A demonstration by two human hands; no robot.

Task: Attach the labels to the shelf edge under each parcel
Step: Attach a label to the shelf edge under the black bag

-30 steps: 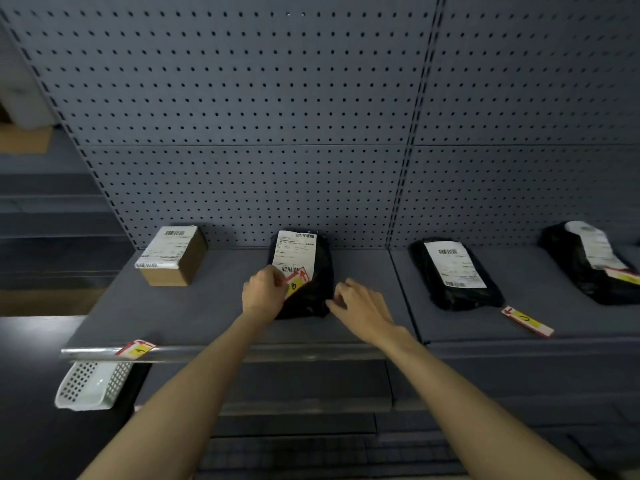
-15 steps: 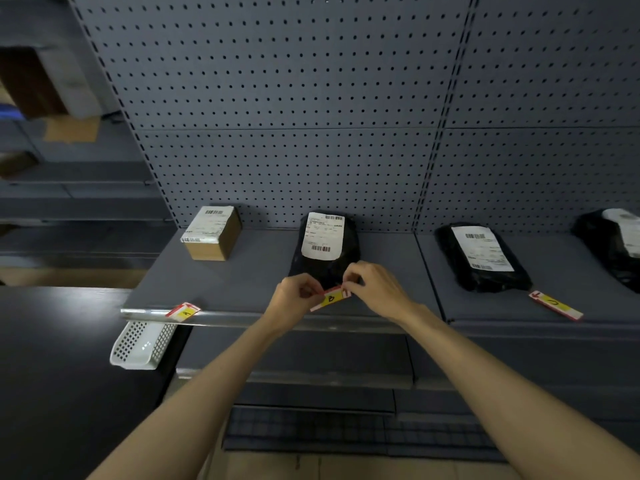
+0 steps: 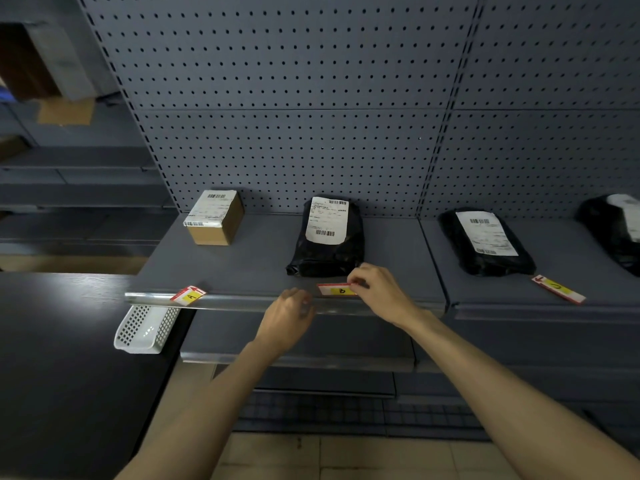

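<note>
Right fingers (image 3: 356, 280) pinch the label's (image 3: 335, 290) end, lining it up below the bag (image 3: 329, 252) just beyond them; left fingers (image 3: 300, 301) curl at the shelf edge (image 3: 239, 301), grip unclear.

Black bag parcels (image 3: 329, 261) (image 3: 498, 266) (image 3: 606, 230): three. Cardboard box parcel (image 3: 214, 220): one. Labels (image 3: 188, 295) (image 3: 337, 290) (image 3: 557, 289): three. White basket (image 3: 145, 327): one.

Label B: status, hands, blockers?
Right hand pinches right end of label B. Left hand at shelf edge, grip unclear. Label lies before black parcel; nothing blocking.
</note>
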